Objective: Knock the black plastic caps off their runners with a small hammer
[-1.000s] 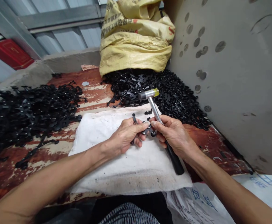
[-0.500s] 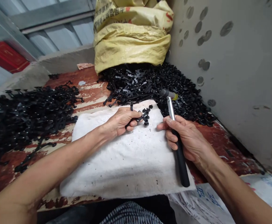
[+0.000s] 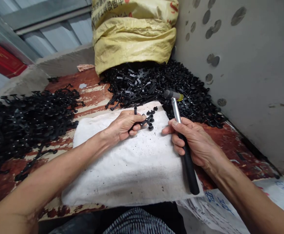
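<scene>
My left hand [image 3: 126, 124] is closed on a black plastic part [image 3: 144, 121] with thin arms, over the far half of a white cloth [image 3: 122, 172]. Several small round black pieces [image 3: 151, 126] sit at the part's right end and beside it on the cloth; which are joined to it I cannot tell. My right hand [image 3: 188, 138] grips a mallet [image 3: 190, 175] by the upper end of its black handle, just below the metal shaft. The mallet's head, dark with a yellow end, points away from me, apart from the black part. My right index finger reaches out toward the cloth.
A large heap of black parts [image 3: 142, 84] spills from a yellow woven sack [image 3: 134, 42] at the back. Another heap of joined black parts [image 3: 32, 120] lies at the left. A spotted grey panel [image 3: 254, 74] stands along the right side. The tabletop [image 3: 90, 94] has worn red paint.
The whole view has shifted slightly. Both hands keep their grips, the left on the black part and the right on the mallet, with hardly any movement against the cloth.
</scene>
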`<state>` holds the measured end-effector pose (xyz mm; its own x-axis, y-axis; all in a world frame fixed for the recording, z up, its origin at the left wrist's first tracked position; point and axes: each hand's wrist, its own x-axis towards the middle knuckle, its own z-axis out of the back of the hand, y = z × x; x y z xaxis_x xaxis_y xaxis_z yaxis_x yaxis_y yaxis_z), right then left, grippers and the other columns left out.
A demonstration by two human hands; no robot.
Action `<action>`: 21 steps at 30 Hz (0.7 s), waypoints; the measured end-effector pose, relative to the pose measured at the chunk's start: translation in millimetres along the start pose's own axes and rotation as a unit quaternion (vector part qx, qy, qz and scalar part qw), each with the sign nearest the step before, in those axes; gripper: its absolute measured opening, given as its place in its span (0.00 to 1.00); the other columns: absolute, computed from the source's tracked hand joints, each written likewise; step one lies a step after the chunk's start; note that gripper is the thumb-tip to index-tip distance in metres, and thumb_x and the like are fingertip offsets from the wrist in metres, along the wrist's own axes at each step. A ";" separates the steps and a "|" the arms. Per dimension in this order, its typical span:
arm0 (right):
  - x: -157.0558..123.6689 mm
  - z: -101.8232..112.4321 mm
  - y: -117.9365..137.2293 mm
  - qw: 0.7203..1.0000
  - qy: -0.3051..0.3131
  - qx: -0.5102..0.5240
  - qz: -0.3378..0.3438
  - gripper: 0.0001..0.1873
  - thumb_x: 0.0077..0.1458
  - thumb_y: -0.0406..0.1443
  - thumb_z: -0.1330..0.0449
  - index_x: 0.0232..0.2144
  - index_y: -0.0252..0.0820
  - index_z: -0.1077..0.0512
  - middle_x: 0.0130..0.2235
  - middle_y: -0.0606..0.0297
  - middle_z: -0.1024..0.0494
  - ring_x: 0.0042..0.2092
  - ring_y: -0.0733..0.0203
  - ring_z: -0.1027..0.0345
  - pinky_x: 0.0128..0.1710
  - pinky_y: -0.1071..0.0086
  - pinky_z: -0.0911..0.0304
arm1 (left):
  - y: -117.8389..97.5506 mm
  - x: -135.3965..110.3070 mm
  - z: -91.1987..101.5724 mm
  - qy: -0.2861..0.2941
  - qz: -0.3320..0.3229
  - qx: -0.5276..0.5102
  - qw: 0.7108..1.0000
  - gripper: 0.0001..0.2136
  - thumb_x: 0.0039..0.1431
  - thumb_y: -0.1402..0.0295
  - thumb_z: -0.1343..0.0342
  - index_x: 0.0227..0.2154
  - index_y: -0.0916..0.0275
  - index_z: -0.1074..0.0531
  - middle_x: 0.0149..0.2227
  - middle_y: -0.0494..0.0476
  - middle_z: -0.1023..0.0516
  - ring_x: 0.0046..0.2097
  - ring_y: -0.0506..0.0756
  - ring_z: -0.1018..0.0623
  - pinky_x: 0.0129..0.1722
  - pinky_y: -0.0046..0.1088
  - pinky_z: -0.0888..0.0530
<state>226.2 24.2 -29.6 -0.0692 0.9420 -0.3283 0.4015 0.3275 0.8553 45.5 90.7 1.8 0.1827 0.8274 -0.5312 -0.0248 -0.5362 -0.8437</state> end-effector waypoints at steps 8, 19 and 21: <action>0.2 0.1 -1.2 1.000 -0.008 0.002 0.001 0.19 0.45 0.43 0.31 0.29 0.43 0.37 0.29 0.69 0.23 0.17 0.76 0.50 0.10 0.80 0.50 | -0.7 0.5 -0.3 -0.002 0.002 0.012 1.000 0.09 0.55 0.81 0.44 0.22 0.67 0.32 0.19 0.56 0.26 0.13 0.40 0.40 0.10 0.14 0.49; 0.4 0.8 -0.8 1.000 0.002 -0.007 0.002 0.18 0.46 0.43 0.32 0.29 0.43 0.37 0.29 0.69 0.23 0.17 0.76 0.50 0.11 0.80 0.49 | 1.3 -0.3 0.0 -0.001 -0.017 0.016 1.000 0.08 0.55 0.80 0.44 0.23 0.66 0.33 0.19 0.54 0.26 0.13 0.41 0.40 0.10 0.14 0.49; 0.4 0.6 -0.8 1.000 0.001 -0.006 0.003 0.18 0.46 0.43 0.32 0.29 0.43 0.37 0.29 0.69 0.23 0.17 0.76 0.49 0.11 0.80 0.50 | 1.4 -0.3 -0.1 -0.004 -0.021 0.014 1.000 0.08 0.55 0.80 0.44 0.23 0.66 0.33 0.19 0.53 0.26 0.13 0.41 0.40 0.10 0.14 0.49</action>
<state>226.4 24.3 -30.7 -0.0687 0.9439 -0.3229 0.3913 0.3232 0.8617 45.4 89.7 0.8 0.1771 0.8503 -0.4955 -0.0448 -0.4960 -0.8672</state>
